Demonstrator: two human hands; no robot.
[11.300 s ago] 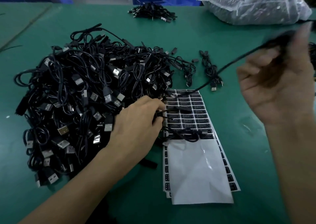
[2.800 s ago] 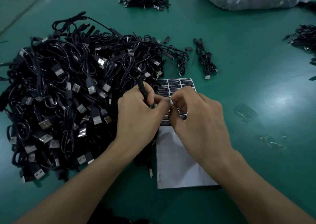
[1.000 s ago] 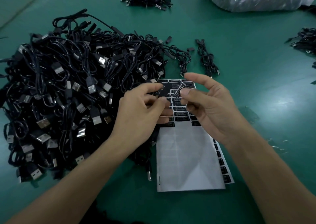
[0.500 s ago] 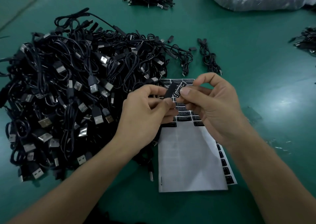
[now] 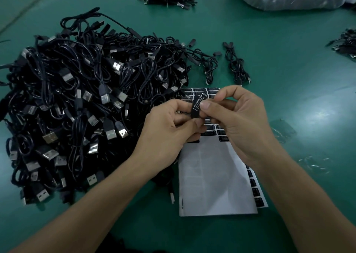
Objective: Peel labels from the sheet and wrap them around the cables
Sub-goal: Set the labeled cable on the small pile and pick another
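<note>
Green matte tabletop [image 5: 289,75] at a workbench: the right hand [image 5: 240,121] pinches a small black rectangular label [image 5: 197,106], lettered "LED CONTROLLER" in white, between thumb and forefinger, while the left hand [image 5: 169,131] pinches its lower end. Both hover above the glossy white label sheet [image 5: 212,175], beside a tangled heap of thin black cables [image 5: 86,98] with silvery USB plugs.

The left hand [image 5: 165,131] and the right hand [image 5: 240,121] pinch a small black label [image 5: 197,106] over the label sheet [image 5: 215,175]. A big pile of black cables [image 5: 86,98] lies on the green desk [image 5: 289,69] beside them.
</note>
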